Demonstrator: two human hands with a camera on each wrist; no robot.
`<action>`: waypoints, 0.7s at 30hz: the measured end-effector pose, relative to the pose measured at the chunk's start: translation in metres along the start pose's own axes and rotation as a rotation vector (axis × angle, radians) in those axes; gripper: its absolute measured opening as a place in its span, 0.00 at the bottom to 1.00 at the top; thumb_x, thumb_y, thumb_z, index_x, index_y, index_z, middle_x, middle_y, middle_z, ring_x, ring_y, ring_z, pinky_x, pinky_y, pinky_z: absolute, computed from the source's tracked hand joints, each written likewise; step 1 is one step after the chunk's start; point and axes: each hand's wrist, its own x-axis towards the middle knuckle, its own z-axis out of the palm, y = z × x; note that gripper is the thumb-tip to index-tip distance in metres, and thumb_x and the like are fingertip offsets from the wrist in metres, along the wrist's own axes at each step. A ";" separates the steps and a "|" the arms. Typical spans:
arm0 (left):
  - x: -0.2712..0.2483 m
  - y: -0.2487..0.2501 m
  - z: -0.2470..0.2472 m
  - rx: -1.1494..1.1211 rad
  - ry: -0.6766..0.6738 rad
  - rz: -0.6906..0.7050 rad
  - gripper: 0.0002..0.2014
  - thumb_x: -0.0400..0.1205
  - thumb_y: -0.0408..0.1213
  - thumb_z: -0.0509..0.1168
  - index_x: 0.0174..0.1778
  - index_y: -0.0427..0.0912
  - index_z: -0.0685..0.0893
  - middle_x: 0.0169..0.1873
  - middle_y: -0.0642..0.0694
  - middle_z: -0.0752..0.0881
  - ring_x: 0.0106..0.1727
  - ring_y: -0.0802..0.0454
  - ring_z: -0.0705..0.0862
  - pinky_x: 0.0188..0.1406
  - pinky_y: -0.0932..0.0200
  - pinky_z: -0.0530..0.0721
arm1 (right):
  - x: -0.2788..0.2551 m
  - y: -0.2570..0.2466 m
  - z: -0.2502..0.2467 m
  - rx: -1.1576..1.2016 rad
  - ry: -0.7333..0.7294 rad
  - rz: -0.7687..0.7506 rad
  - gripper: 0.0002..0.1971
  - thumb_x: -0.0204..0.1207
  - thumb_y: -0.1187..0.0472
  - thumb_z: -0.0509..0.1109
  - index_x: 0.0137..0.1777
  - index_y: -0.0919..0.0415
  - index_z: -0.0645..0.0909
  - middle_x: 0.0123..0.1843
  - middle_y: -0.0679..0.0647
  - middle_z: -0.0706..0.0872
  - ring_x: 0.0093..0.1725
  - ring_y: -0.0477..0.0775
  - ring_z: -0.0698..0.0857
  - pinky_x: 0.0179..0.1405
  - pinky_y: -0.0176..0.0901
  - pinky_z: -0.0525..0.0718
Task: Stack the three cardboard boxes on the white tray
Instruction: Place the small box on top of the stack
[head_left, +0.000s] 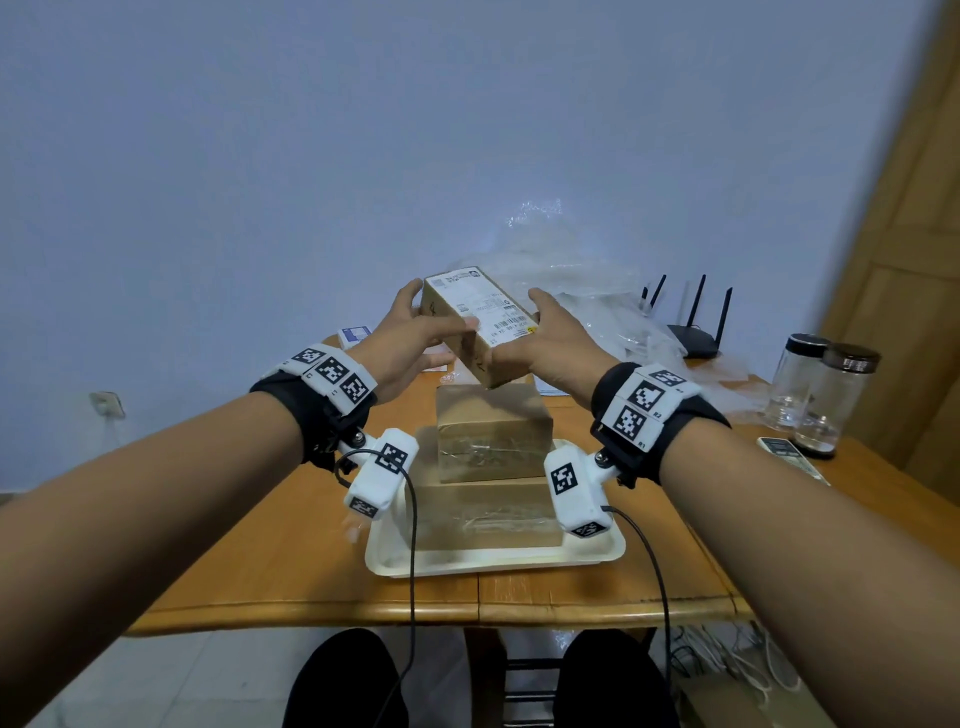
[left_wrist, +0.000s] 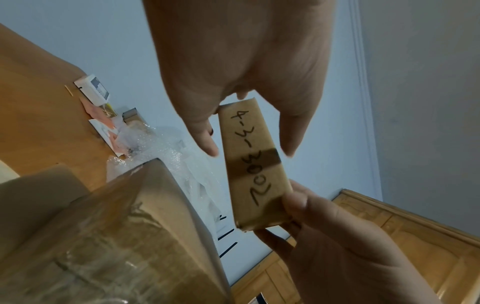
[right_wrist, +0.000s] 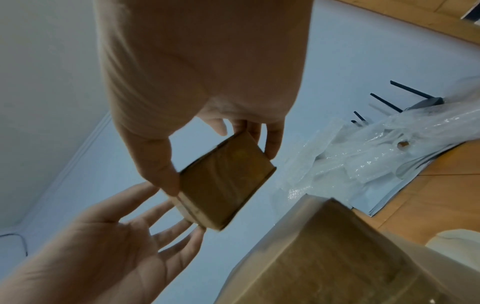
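Premises appearing domestic: wooden table (head_left: 311, 587) bearing router (head_left: 693, 338), glass jars (head_left: 826, 395) and remote (head_left: 789, 457); panelled wooden door (head_left: 904, 260) standing beside table.

Both hands held a small labelled cardboard box (head_left: 475, 330) in the air above the stack, the left hand (head_left: 410, 345) gripping its 9 o'clock side and the right hand (head_left: 550, 345) its 3 o'clock side. Below it a middle box (head_left: 493, 434) sat on a larger bottom box (head_left: 485, 514) in the white tray (head_left: 498, 564) on the wooden table (head_left: 311, 587). Towards 2 o'clock lay crumpled clear plastic (head_left: 571, 280) and a black router (head_left: 693, 332), with two lidded glass jars (head_left: 821, 395) at 3 o'clock.
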 end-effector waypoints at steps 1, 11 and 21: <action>0.001 0.001 -0.002 0.042 0.045 -0.005 0.37 0.80 0.41 0.78 0.85 0.50 0.69 0.74 0.44 0.81 0.72 0.45 0.81 0.53 0.53 0.87 | -0.001 -0.002 -0.001 -0.008 0.015 -0.006 0.57 0.53 0.52 0.78 0.86 0.53 0.58 0.74 0.57 0.75 0.75 0.62 0.74 0.75 0.62 0.78; -0.014 -0.007 -0.012 0.237 0.170 0.013 0.20 0.82 0.56 0.72 0.61 0.45 0.91 0.62 0.48 0.90 0.67 0.50 0.84 0.64 0.45 0.83 | 0.003 0.013 -0.015 0.244 0.094 -0.007 0.36 0.79 0.72 0.64 0.86 0.52 0.64 0.80 0.58 0.70 0.62 0.54 0.79 0.38 0.38 0.80; -0.032 -0.028 -0.015 0.469 0.173 0.045 0.34 0.81 0.68 0.64 0.52 0.34 0.87 0.51 0.41 0.90 0.55 0.46 0.88 0.63 0.46 0.82 | 0.004 0.037 0.006 0.185 0.038 -0.007 0.35 0.76 0.75 0.60 0.83 0.53 0.70 0.81 0.56 0.72 0.72 0.57 0.76 0.67 0.55 0.84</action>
